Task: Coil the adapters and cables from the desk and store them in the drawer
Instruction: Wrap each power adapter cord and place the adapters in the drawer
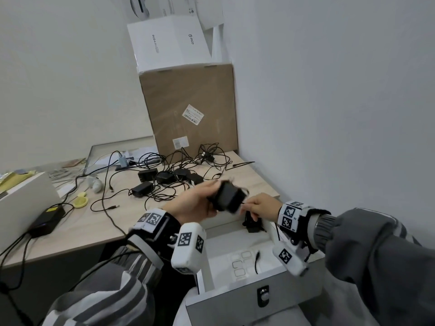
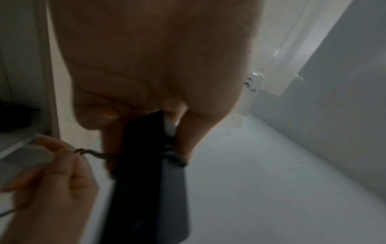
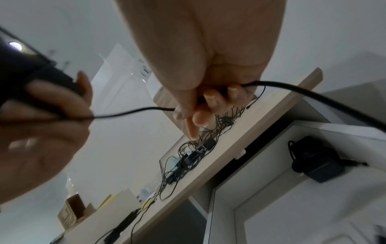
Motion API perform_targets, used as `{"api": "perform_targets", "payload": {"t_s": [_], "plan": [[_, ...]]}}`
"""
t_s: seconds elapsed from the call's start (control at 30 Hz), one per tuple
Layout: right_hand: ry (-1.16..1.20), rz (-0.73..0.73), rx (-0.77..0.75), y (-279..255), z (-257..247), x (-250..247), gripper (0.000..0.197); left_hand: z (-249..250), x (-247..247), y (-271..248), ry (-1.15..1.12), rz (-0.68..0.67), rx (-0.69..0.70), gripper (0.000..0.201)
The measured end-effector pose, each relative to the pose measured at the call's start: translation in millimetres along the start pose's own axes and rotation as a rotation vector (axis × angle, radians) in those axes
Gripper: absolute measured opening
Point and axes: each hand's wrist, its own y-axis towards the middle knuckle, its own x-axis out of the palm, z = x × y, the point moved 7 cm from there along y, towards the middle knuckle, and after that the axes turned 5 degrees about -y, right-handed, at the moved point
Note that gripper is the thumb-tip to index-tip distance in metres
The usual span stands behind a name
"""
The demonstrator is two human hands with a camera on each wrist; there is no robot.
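The left hand grips a boxy black adapter; the right hand pinches its thin cable above the open white drawer, beside the pale wood-grain desk.

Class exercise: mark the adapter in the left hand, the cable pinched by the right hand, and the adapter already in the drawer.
held adapter [image 1: 227, 196], head view, middle of its black body.
cable [image 3: 129, 112], right wrist view, the taut stretch between the hands.
stored adapter [image 3: 317, 162], right wrist view, middle of its body.

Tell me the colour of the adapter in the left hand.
Black. The adapter shows best in the head view, in the left hand.
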Motion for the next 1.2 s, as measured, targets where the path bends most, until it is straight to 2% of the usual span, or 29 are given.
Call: {"api": "perform_targets", "payload": {"t_s": [0.07,0.13,0.2,0.4,0.5,0.7,0.87,0.93,1.07,1.2], "plan": [[0.007,0.059,0.02,3,3,-13,0.041,-10,-5,2,0.283,0.038,-0.046,0.014],[0.05,0.074,0.034,5,3,-24,0.026,-17,-17,4,0.419,0.167,-0.076,0.007],[0.06,0.082,0.036,5,0,-30,0.022,-24,-28,5,0.45,0.252,-0.108,0.01],[0.041,0.092,-0.004,-1,-20,-26,0.02,-39,-39,6,0.582,0.376,-0.155,0.012],[0.018,0.11,-0.024,-2,-26,-24,0.021,-44,-42,9,0.552,0.375,-0.169,0.013],[0.001,0.147,0.022,-2,-21,-25,0.02,-53,-38,8,0.573,0.268,-0.217,0.015],[-0.043,0.102,-0.024,-6,-33,-14,0.02,-62,-48,9,0.612,0.377,-0.256,0.015],[-0.033,0.101,-0.048,-8,-39,-9,0.02,-63,-57,12,0.537,0.465,-0.215,0.018],[-0.034,0.051,-0.073,-9,-48,4,0.023,-56,-72,18,0.43,0.666,-0.034,0.026],[-0.033,0.002,-0.111,-4,-57,15,0.026,-46,-77,22,0.095,0.799,0.129,0.035]]}}
